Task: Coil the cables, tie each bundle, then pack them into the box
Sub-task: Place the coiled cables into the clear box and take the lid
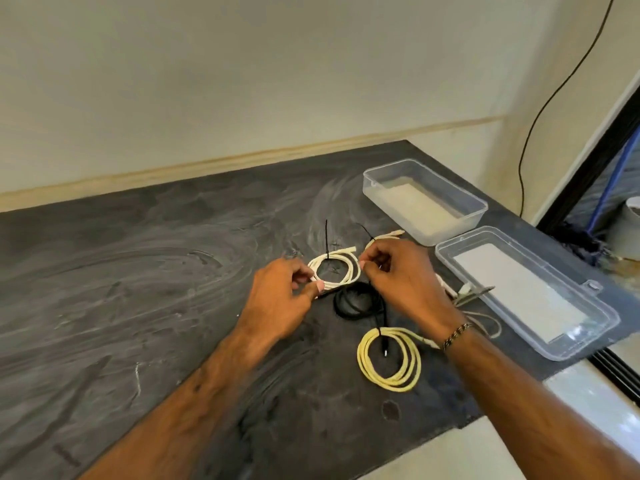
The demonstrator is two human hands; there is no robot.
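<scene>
A coiled white cable (341, 262) lies on the dark table (138, 271), with a black tie (326, 237) sticking up from its left side. My left hand (280, 299) pinches the coil's near left edge. My right hand (401, 282) pinches its right side, fingers curled. A black coiled cable (353, 301) lies just in front, partly under my right hand. Nearer to me sits a yellow coil (389, 358) bound with a black tie. Another white cable (391, 233) shows behind my right hand. The clear plastic box (424, 199) stands at the back right.
A clear lid or second tray (526, 289) lies right of my right hand, near the table's right edge. More cable ends and a small metal tool (474, 294) lie between it and my wrist. A black wire (540, 116) hangs down the wall.
</scene>
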